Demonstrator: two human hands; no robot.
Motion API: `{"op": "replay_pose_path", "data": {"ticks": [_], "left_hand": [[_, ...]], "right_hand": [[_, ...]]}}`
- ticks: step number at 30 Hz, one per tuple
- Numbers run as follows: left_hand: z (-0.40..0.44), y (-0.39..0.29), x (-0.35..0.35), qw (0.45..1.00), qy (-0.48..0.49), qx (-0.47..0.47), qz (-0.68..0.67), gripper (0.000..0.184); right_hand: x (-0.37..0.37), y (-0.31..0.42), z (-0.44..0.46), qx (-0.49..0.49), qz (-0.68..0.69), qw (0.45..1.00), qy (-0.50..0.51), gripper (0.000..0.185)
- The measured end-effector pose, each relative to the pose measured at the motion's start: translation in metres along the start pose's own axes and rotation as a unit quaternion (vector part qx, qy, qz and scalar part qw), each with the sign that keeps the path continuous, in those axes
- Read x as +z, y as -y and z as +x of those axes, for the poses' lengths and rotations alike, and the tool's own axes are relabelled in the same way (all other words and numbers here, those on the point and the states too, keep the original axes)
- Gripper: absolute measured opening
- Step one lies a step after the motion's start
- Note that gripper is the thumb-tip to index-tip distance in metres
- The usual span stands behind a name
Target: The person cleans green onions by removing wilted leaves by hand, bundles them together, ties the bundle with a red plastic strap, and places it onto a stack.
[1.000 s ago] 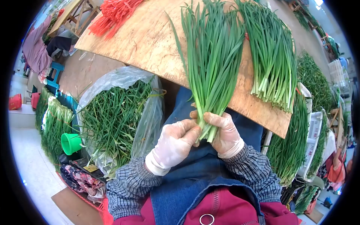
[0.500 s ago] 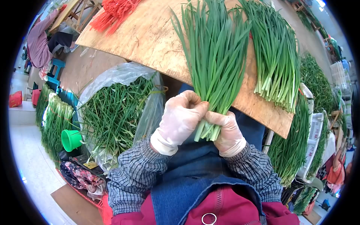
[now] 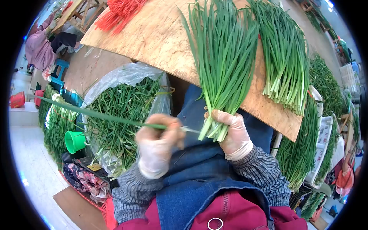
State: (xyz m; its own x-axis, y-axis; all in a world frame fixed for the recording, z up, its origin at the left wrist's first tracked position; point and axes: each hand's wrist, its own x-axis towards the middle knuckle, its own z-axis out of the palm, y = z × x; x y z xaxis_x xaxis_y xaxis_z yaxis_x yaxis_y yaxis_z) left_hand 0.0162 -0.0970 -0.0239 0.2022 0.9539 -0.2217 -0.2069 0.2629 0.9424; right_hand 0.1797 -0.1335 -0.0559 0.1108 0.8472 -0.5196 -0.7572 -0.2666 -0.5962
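Now, left grip (image 3: 159, 145): pinching a long green stalk (image 3: 111, 118)
Right grip (image 3: 234, 134): clasping a leafy green bunch (image 3: 226, 65) by pale stems
Brown wooden desk (image 3: 153, 38): extending ahead of both

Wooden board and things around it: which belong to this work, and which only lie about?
Likely for the work:
- leafy bunch in right hand
- single stalk in left hand
- wooden board
- red strips

Probably lying about:
- green bucket
- floral cloth
- blue stool
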Motion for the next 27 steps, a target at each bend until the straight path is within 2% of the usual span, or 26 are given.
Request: {"op": "replay_pose_path", "data": {"ticks": [2,4,6,7,8,10,12,14,17,20,21,23,24,26,27], "left_hand": [[-0.007,-0.004,-0.03,0.991,-0.09,0.094,0.004,0.007],[-0.005,-0.005,-0.065,0.959,-0.269,0.089,0.0,0.017],[-0.007,0.004,-0.108,0.957,-0.288,0.014,0.039,0.024],[-0.01,0.011,-0.113,0.956,-0.279,-0.027,0.088,0.03],[-0.015,0.012,-0.107,0.965,-0.196,-0.068,0.162,0.03],[-0.015,0.005,-0.054,0.98,-0.103,-0.075,0.155,0.025],[-0.007,0.01,-0.027,0.972,0.038,-0.054,0.225,0.018],[0.001,0.007,0.001,0.949,0.129,0.028,0.288,0.015],[0.009,0.014,0.011,0.927,0.141,0.105,0.331,0.012],[0.006,0.001,0.012,0.923,0.1,0.099,0.358,0.013],[0.004,0.001,0.013,0.924,0.082,0.123,0.353,0.013],[0.006,0.0,0.011,0.869,0.091,0.245,0.42,0.014],[0.007,-0.001,0.01,0.835,0.096,0.304,0.449,0.015],[0.009,0.001,0.012,0.803,0.104,0.352,0.468,0.019],[0.009,0.001,0.014,0.797,0.113,0.362,0.47,0.019]], "right_hand": [[0.001,0.001,0.001,-0.01,0.0,1.0,0.007,0.032],[0.0,0.0,0.002,-0.007,-0.001,1.0,0.017,0.032],[0.001,-0.002,0.004,0.004,-0.001,1.0,0.028,0.032],[0.002,-0.003,0.004,0.002,-0.001,1.0,0.031,0.033],[0.002,-0.003,0.004,0.001,-0.003,0.999,0.035,0.033],[0.004,-0.004,0.004,0.001,-0.001,0.999,0.036,0.033],[0.003,-0.005,0.004,-0.003,0.013,1.0,0.028,0.033],[0.005,-0.006,0.004,-0.019,0.026,0.999,0.025,0.027],[0.003,-0.007,0.004,-0.017,0.057,0.997,0.045,0.028],[0.005,-0.007,0.004,-0.018,0.061,0.997,0.045,0.029],[0.004,-0.005,0.003,-0.012,0.022,0.999,0.032,0.031],[0.001,0.002,0.0,0.001,-0.055,0.998,0.009,0.035],[-0.001,0.004,-0.001,-0.059,-0.139,0.988,-0.019,0.037],[-0.01,0.008,-0.007,-0.179,-0.304,0.933,-0.074,0.042],[-0.016,0.016,-0.016,-0.159,-0.395,0.895,-0.131,0.044]]}}
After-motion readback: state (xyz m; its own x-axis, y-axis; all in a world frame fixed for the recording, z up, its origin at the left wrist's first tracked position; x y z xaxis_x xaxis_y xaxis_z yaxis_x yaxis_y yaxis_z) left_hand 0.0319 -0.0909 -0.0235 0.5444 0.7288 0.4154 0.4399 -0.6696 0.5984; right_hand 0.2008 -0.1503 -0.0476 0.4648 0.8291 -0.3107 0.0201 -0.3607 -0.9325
